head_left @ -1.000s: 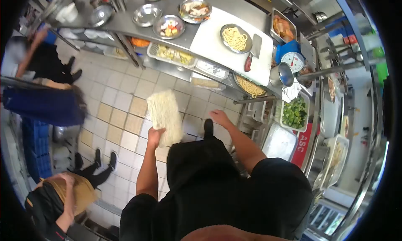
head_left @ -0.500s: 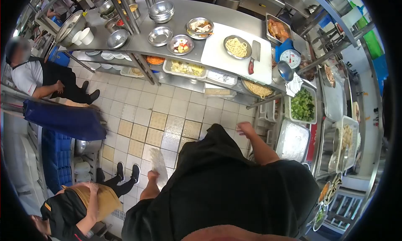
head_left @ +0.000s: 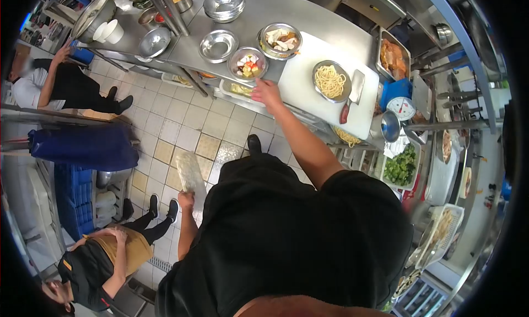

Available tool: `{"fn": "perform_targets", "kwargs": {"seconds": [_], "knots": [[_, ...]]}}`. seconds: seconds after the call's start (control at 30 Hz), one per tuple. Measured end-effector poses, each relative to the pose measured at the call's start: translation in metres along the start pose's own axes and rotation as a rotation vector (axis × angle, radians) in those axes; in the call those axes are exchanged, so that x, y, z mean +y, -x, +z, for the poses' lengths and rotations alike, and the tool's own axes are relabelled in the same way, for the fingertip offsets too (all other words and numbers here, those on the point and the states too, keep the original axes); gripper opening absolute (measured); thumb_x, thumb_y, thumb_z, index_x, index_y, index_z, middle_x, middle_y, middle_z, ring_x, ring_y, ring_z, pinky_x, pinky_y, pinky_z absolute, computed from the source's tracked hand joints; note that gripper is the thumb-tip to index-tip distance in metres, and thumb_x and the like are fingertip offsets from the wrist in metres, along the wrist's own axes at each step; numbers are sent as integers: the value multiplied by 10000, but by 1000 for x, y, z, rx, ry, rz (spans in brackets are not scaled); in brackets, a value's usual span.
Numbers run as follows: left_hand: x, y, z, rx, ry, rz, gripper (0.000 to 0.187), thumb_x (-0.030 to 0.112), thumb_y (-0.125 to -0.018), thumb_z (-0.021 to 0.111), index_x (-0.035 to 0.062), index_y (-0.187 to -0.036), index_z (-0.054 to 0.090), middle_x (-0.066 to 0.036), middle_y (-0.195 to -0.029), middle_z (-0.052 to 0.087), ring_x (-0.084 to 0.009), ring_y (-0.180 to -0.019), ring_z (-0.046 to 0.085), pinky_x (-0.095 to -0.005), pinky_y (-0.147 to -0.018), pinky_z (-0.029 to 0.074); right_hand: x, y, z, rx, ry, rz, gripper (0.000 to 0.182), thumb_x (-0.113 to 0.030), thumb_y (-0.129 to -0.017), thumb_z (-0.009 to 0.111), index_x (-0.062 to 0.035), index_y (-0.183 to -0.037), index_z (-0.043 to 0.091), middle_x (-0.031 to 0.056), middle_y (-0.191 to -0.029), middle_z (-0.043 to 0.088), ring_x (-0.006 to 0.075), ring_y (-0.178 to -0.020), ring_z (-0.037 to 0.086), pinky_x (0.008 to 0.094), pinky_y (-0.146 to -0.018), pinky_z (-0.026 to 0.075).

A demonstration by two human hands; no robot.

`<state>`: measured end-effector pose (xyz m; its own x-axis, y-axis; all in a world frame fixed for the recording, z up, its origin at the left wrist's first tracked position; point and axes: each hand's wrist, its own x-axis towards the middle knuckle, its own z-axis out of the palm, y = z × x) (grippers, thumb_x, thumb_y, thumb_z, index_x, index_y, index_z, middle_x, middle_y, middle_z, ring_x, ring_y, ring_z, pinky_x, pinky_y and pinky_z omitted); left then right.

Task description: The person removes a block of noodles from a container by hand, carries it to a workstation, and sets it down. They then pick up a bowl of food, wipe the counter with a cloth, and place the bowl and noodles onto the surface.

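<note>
Pale packet (head_left: 190, 172), wrapped in what looks like clear film, is in the left hand (head_left: 186, 200): fingers closed on its near end, the rest sticking out ahead over the tiled floor (head_left: 212, 149). Right hand (head_left: 268, 95) is further forward, up at the counter edge, fingers loosely apart, nothing visible in it. Packet is well left of the right hand and short of it.

Step in hand, my read: one-handed carry, right hand reaching out. Nearest to right hand: steel bowl (head_left: 236, 57) of red, white and yellow pieces, just beyond the fingertips; can't tell if they touch. White board (head_left: 361, 114) with noodle pan (head_left: 344, 93) and cleaver (head_left: 357, 84) is off to its right.

Next move, I'd judge, calls for a firm left grip and the right fingers kept off the bowl rim.
</note>
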<state>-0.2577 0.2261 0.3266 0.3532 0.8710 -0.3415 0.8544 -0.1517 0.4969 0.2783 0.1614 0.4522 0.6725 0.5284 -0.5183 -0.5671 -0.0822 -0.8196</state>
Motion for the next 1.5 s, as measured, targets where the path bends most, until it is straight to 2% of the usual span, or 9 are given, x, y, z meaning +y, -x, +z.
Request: {"fn": "perform_targets", "kwargs": {"seconds": [0.17, 0.23, 0.27, 0.33, 0.47, 0.7, 1.0, 1.27, 1.5], "knots": [[7, 17, -12, 76, 211, -19, 221, 168, -698, 656, -48, -722, 621, -214, -688, 640, -374, -638, 633, -454, -577, 475, -11, -41, 1, 155, 9, 135, 629, -486, -834, 674, 10, -1178, 499, 138, -890, 604, 233, -785, 648, 343, -684, 558], [-48, 22, 31, 206, 190, -116, 219, 190, -710, 641, -26, -693, 611, -207, -685, 639, -383, -604, 622, -465, -531, 466, 10, -87, -32, 172, 126, 47, 726, -586, -792, 675, 1, -1189, 516, 130, -917, 615, 215, -752, 635, 308, -657, 540], [-84, 19, 46, 158, -85, 176, 219, 203, -717, 610, -15, -711, 621, -224, -682, 631, -416, -623, 616, -485, -547, 469, -10, -79, -37, 155, 166, -28, 764, -623, -809, 628, -3, -1237, 502, 141, -1019, 614, 205, -800, 618, 312, -705, 524], [-53, 41, 35, 192, -72, -245, 314, 272, -694, 629, 0, -844, 671, -261, -791, 649, -439, -786, 642, -484, -692, 512, -35, -78, -45, 186, 55, -37, 868, -664, -829, 563, 6, -1357, 405, 161, -1178, 556, 214, -972, 583, 377, -843, 487], [-32, 20, 24, -11, -68, -570, 338, 233, -763, 571, -32, -953, 660, -272, -928, 656, -420, -930, 634, -446, -826, 512, -68, -96, -45, 239, -271, -2, 694, -527, -855, 629, 20, -1252, 470, 164, -1059, 595, 259, -876, 622, 371, -776, 517], [2, -72, -6, 81, -42, -431, 269, 179, -725, 586, -9, -901, 666, -267, -903, 656, -423, -896, 635, -454, -796, 515, -80, -106, -44, 310, -361, -41, 498, -217, -844, 595, 36, -1246, 445, 191, -1125, 548, 359, -862, 637, 454, -717, 578], [9, -129, -1, 171, 69, -289, 265, 140, -697, 582, 3, -907, 668, -267, -910, 652, -417, -887, 636, -462, -797, 508, -73, -126, -66, 292, -303, -21, 431, -96, -827, 498, 26, -1238, 455, 201, -1163, 551, 374, -919, 628, 484, -732, 581], [-16, -85, 10, 14, 43, -549, 278, 169, -782, 558, 63, -1006, 684, -202, -1011, 673, -381, -974, 635, -446, -853, 505, -74, -115, -66, 270, -364, -1, 369, -214, -862, 550, -48, -1189, 507, 139, -1044, 577, 318, -839, 620, 447, -814, 556], [-26, -71, 15, -66, 32, -610, 337, 204, -819, 543, 63, -1103, 657, -232, -1102, 635, -369, -1061, 604, -429, -901, 489, -81, -93, -56, 215, -243, 16, 827, -622, -809, 620, -39, -1344, 379, 171, -1163, 508, 354, -996, 592, 481, -870, 506]]}}
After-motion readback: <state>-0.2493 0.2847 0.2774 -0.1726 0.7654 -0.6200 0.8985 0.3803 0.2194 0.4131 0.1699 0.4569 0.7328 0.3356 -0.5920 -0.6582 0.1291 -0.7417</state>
